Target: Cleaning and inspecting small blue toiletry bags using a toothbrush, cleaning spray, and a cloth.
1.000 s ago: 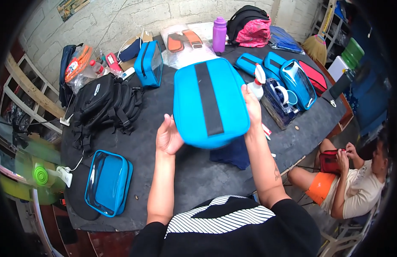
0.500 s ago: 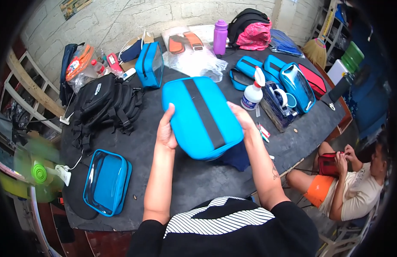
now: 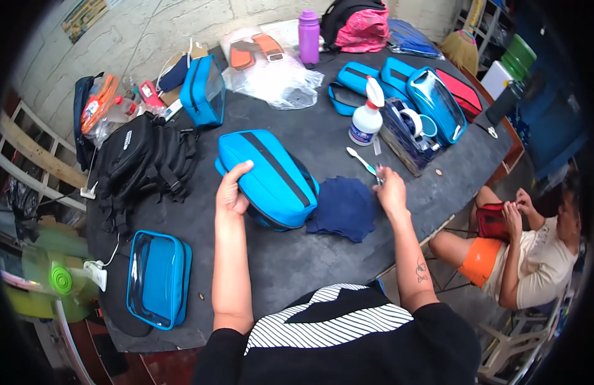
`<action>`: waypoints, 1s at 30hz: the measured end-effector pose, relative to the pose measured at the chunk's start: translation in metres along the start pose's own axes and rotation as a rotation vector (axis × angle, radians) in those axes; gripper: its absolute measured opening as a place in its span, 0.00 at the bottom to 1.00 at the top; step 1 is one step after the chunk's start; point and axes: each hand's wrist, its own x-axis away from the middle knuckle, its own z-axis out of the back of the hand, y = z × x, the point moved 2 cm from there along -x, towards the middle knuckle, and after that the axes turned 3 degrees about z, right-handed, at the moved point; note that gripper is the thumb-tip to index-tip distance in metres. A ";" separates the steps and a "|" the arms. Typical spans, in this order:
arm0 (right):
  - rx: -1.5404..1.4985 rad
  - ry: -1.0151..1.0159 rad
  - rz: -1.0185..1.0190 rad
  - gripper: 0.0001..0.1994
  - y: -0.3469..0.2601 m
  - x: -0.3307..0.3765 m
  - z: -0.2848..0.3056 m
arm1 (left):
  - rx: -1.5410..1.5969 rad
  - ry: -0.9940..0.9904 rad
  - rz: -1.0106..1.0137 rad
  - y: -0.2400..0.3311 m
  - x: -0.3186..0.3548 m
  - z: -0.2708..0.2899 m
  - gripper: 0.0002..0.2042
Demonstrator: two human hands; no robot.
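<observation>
My left hand (image 3: 231, 192) grips the near left end of a bright blue zip pouch (image 3: 274, 173) with a black stripe, thumb on top. The pouch is tilted over the black table. At the right, my right hand (image 3: 392, 192) is closed, fingertips pinching a small dark item too small to name. Just beyond those fingers lies a white and teal toothbrush (image 3: 361, 159). Between the pouch and my right hand, a dark blue cloth (image 3: 343, 208) lies on the table.
A spray bottle (image 3: 366, 115) stands beside an open tray (image 3: 409, 144) holding tape rolls. Several blue pouches (image 3: 435, 102) lie behind. A black backpack (image 3: 143, 160) and a clear-fronted blue pouch (image 3: 159, 279) are at left. Right of the table sits a person (image 3: 528, 250) handling a red pouch.
My right hand has let go of the blue pouch and moved right to the small item near the toothbrush. My left hand has tilted the pouch and shifted it left, uncovering the dark blue cloth.
</observation>
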 end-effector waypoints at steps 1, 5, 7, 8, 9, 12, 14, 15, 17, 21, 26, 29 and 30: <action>0.031 -0.012 -0.047 0.15 0.005 -0.003 0.001 | -0.015 0.043 0.019 0.001 0.001 0.003 0.30; -0.037 0.172 -0.030 0.09 -0.015 -0.008 0.008 | 0.054 -0.125 -0.066 -0.002 0.017 0.002 0.30; -0.141 0.256 0.067 0.07 -0.036 -0.007 0.011 | 0.072 -0.138 -0.075 -0.004 0.023 -0.002 0.29; -0.118 0.173 0.024 0.09 -0.043 -0.007 0.008 | 0.092 -0.153 -0.079 -0.006 0.026 -0.005 0.29; -0.044 0.128 0.021 0.11 -0.052 -0.005 0.006 | 0.138 -0.187 -0.057 -0.004 0.029 -0.008 0.29; 0.094 0.026 0.009 0.14 -0.044 0.001 -0.007 | 0.133 -0.185 -0.042 -0.005 0.031 -0.006 0.30; 0.052 -0.001 0.054 0.16 -0.022 -0.001 -0.013 | 0.141 -0.190 -0.054 -0.002 0.036 -0.010 0.30; 0.028 -0.036 0.035 0.15 -0.003 -0.007 -0.019 | 0.155 -0.197 -0.056 -0.002 0.036 -0.011 0.30; 0.005 -0.075 0.012 0.14 0.006 -0.009 -0.024 | 0.150 -0.199 -0.046 -0.002 0.035 -0.009 0.30; -0.253 0.151 0.100 0.10 -0.025 -0.004 -0.001 | 0.090 -0.177 -0.046 -0.006 0.036 -0.011 0.33; -0.942 0.019 0.365 0.08 -0.119 0.005 0.007 | -0.040 -0.171 -0.017 -0.008 0.050 -0.044 0.33; -0.712 -0.031 0.332 0.13 -0.161 0.008 0.030 | -0.088 -0.200 -0.026 -0.009 0.057 -0.054 0.33; -0.713 -0.031 0.334 0.13 -0.165 0.008 0.034 | -0.110 -0.214 -0.031 -0.009 0.060 -0.056 0.33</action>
